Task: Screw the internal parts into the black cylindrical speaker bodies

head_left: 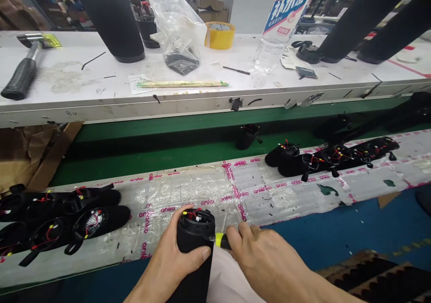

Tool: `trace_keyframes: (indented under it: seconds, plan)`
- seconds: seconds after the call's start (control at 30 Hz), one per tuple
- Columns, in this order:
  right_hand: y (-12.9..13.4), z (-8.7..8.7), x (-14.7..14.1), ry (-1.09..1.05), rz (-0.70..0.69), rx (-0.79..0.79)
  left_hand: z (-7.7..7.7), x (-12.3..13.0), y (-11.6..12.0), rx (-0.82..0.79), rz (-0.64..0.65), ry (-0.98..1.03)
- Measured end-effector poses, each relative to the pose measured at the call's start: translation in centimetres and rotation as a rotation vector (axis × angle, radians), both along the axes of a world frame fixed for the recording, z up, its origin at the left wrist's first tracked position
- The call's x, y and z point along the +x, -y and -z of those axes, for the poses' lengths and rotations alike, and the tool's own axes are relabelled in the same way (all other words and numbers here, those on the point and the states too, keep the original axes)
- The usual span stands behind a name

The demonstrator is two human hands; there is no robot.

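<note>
My left hand [173,253] is wrapped round the upper part of a black fabric-covered cylinder [195,280], thumb pressed on its side. The cylinder stands nearly upright, with red wires and small connectors showing inside its top ring. My right hand [261,251] grips a screwdriver [222,240] with a black and yellow handle. The tool points left, its tip at the right side of the cylinder just below the top ring. Most of the handle is hidden in my fist, and the exact contact of the tip is too small to make out.
Similar black cylinders with wires lie on the plastic-covered bench at left [97,222] and right [289,159]. On the white shelf are a hammer [25,69], a plastic bag [180,29], yellow tape [220,36] and a clear bottle [279,29]. One cylinder [248,138] stands beneath the shelf.
</note>
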State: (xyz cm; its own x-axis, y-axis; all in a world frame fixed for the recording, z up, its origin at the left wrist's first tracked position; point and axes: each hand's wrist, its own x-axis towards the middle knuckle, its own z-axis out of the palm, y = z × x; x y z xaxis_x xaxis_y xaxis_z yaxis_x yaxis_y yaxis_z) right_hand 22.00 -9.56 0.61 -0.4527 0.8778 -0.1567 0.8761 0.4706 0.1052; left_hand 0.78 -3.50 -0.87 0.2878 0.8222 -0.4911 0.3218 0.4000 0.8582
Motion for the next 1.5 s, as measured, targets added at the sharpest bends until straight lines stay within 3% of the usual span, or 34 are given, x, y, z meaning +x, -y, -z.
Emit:
trace_keyframes:
  seconds: [0.2, 0.33, 0.43, 0.5, 0.7, 1.23, 1.5]
  plan:
    - [-0.6, 1.2, -0.1, -0.089, 0.004, -0.029, 1.3, -0.8, -0.5, -0.064, 0.087, 0.181]
    - [-1.2, 1.7, -0.2, -0.222, 0.068, -0.083, 2.5, -1.3, -1.2, -0.198, 0.071, 0.346]
    - [-1.3, 1.3, 0.4, -0.435, 0.125, -0.120, 2.4, -1.3, -1.5, -0.313, 0.060, 0.479]
    - [-1.1, 1.2, 0.9, -0.478, 0.157, -0.062, 2.2, -1.3, -1.6, -0.364, 0.043, 0.507]
    - [-0.3, 1.7, 1.6, -0.241, 0.073, 0.018, 2.1, -1.5, -1.6, -0.364, 0.044, 0.457]
    - [-0.8, 1.8, 1.7, -0.210, 0.010, -0.029, 2.6, -1.4, -1.9, -0.286, 0.133, 0.412]
    - [-0.5, 0.5, 1.4, -0.016, -0.017, -0.086, 1.9, -1.3, -1.9, -0.141, 0.230, 0.236]
